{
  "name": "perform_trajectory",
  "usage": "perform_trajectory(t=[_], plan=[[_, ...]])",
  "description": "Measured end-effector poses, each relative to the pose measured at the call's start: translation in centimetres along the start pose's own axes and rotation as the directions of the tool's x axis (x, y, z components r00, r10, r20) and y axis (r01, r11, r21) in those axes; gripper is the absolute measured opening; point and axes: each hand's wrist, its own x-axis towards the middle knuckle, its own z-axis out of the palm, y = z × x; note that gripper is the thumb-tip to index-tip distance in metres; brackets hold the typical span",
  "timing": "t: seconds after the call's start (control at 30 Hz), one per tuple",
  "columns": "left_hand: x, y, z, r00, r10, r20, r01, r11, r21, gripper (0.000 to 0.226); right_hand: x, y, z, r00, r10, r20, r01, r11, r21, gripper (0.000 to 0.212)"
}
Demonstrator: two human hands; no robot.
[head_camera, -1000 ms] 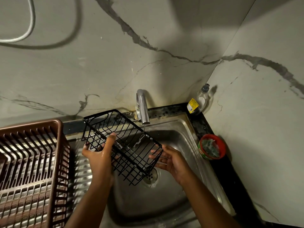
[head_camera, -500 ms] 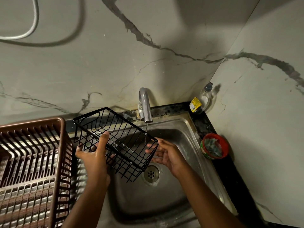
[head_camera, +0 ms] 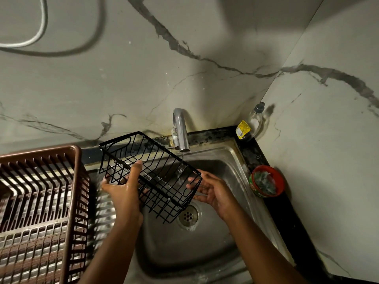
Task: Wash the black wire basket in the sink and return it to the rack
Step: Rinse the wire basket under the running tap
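The left hand (head_camera: 123,187) grips a rectangular black wire basket (head_camera: 151,173) over the steel sink (head_camera: 231,158); the right hand (head_camera: 211,191), fingers relaxed, touches its end; its far fingers are hidden.

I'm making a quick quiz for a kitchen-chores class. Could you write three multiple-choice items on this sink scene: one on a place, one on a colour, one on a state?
1. Where is the brown dish rack?
A. To the left of the sink
B. Inside the sink
C. On the wall

2. What colour is the small tub to the right of the sink?
A. Blue
B. Red
C. White

3. What is the state of the tap?
A. Off and dry
B. Removed
C. Running

Answers: 1 A, the rack sits by the left hand. 2 B, its rim is red. 3 C, a thin stream falls onto the black wire basket near the right hand.
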Motion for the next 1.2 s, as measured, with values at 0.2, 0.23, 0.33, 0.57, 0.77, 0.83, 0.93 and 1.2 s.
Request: perform_trajectory(t=[0.2,0.23,0.33,0.57,0.77,0.83,0.93,1.2], plan=[[-0.2,-0.1,0.8,0.999,-0.03,0.014,0.03,1.0,0.004,0.12,-0.5,-0.4,-0.5,0.999,-0.026,-0.036,0.027,1.0,0.01,0.03],[-0.1,-0.2,0.8,0.999,-0.036,0.023,0.036,0.999,0.002,0.113,-0.6,-0.5,-0.6,0.998,-0.04,-0.047,0.04,0.999,-0.001,0.029],[0.0,-0.5,0.6,0.993,-0.077,0.087,0.079,0.997,-0.017,0.097,-1.1,-0.9,-0.9,0.994,-0.086,-0.066,0.084,0.996,-0.033,0.026],[0.7,-2.3,0.3,0.955,-0.096,0.281,0.119,0.991,-0.064,0.081,-2.9,-2.1,-2.5,0.976,-0.175,-0.128,0.157,0.978,-0.14,0.027],[1.1,-4.0,1.1,0.917,-0.209,0.339,0.262,0.958,-0.118,0.006,-4.2,-2.5,-3.0,0.941,-0.295,-0.168,0.252,0.939,-0.234,0.027],[1.2,-4.2,1.3,0.908,-0.244,0.341,0.291,0.952,-0.093,0.011,-4.3,-2.5,-2.9,0.932,-0.315,-0.181,0.268,0.932,-0.242,0.028],[1.3,-4.3,1.8,0.909,-0.245,0.336,0.284,0.956,-0.072,0.021,-4.4,-2.6,-2.7,0.919,-0.341,-0.196,0.289,0.923,-0.254,0.028],[1.6,-4.7,3.0,0.904,-0.305,0.301,0.339,0.939,-0.066,0.027,-5.2,-3.1,-3.3,0.909,-0.336,-0.245,0.27,0.925,-0.267,0.028]])
